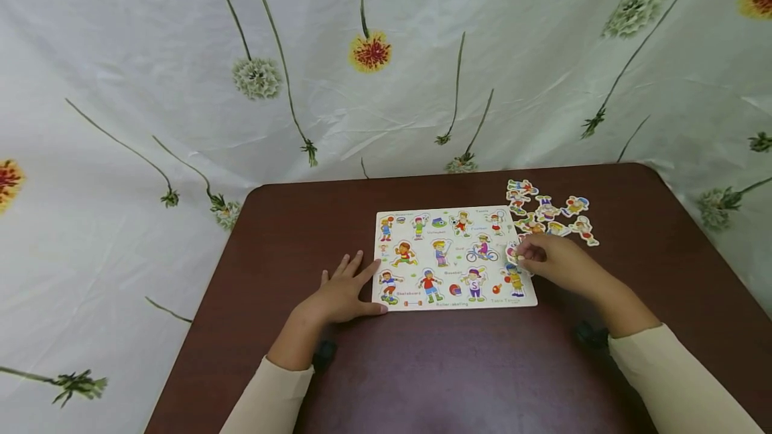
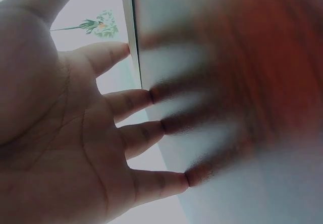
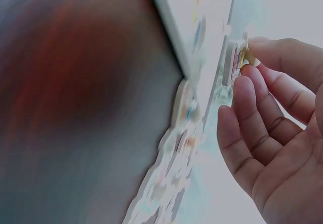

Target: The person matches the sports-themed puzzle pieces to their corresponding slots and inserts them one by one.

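Observation:
A white puzzle board (image 1: 413,286) printed with sports figures lies flat on the dark table. At its left edge my left hand (image 1: 342,291) rests with fingers spread, index fingertip and thumb touching the board. The left wrist view shows that palm (image 2: 75,128), its fingertips on the reflective tabletop. Over the board's right edge, my right hand (image 1: 557,261) pinches a small puzzle piece (image 1: 511,253). Up close in the right wrist view, thumb and index finger grip the piece (image 3: 231,62) by its yellowish knob, and the other fingers curl loosely. The piece's printed picture is unclear.
Several loose figure pieces (image 1: 547,208) lie in a cluster beyond the board's upper right corner, some very close together. Brown tabletop (image 1: 289,233) extends around the board. A white flowered cloth (image 1: 410,119) hangs behind the table.

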`<state>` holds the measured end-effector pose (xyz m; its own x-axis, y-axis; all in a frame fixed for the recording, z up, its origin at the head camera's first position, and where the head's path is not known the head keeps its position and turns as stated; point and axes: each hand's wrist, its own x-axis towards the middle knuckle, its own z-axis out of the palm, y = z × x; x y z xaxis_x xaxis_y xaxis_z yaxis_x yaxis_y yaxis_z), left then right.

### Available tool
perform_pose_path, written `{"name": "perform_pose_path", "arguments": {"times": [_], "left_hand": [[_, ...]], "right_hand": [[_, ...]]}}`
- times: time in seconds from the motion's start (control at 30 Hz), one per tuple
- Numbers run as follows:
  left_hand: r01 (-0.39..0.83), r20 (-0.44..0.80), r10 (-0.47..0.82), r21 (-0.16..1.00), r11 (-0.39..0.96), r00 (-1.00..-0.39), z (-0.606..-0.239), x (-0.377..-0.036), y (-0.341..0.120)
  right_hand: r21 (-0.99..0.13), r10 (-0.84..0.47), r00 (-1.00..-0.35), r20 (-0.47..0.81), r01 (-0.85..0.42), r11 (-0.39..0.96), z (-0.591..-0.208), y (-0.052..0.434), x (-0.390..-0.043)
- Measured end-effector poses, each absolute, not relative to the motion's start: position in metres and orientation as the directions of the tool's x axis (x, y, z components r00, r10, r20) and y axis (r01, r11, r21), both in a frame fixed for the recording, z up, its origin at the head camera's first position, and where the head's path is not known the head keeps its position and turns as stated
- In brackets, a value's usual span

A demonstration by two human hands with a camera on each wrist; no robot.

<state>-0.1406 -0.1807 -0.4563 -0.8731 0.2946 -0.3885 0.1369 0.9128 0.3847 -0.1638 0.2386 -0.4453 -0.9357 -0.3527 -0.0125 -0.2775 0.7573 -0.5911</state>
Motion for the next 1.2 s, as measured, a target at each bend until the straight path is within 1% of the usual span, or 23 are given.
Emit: {"name": "perform_pose_path", "arguments": {"times": [0.33, 0.63, 0.93, 1.2], "left_hand": [[0.128, -0.389, 0.283, 0.378, 0.917, -0.877, -0.455, -0.138, -0.177], [0.130, -0.388, 0.282, 0.374, 0.918, -0.878, -0.456, -0.138, -0.177], [0.124, -0.395, 0.272, 0.362, 0.924, -0.877, -0.456, -0.138, -0.177], [0.118, -0.398, 0.266, 0.359, 0.926, -0.878, -0.457, -0.138, -0.177]], "right_hand": [[-0.611, -0.385, -0.923, -0.001, -0.304, 0.731, -0.442, 0.201, -0.182], [-0.603, -0.397, -0.918, 0.009, -0.322, 0.730, -0.444, 0.169, -0.196], [-0.571, -0.382, -0.924, -0.006, -0.311, 0.760, -0.443, 0.141, -0.208], [-0.582, -0.353, -0.936, 0.003, -0.288, 0.761, -0.441, 0.117, -0.221]]}}
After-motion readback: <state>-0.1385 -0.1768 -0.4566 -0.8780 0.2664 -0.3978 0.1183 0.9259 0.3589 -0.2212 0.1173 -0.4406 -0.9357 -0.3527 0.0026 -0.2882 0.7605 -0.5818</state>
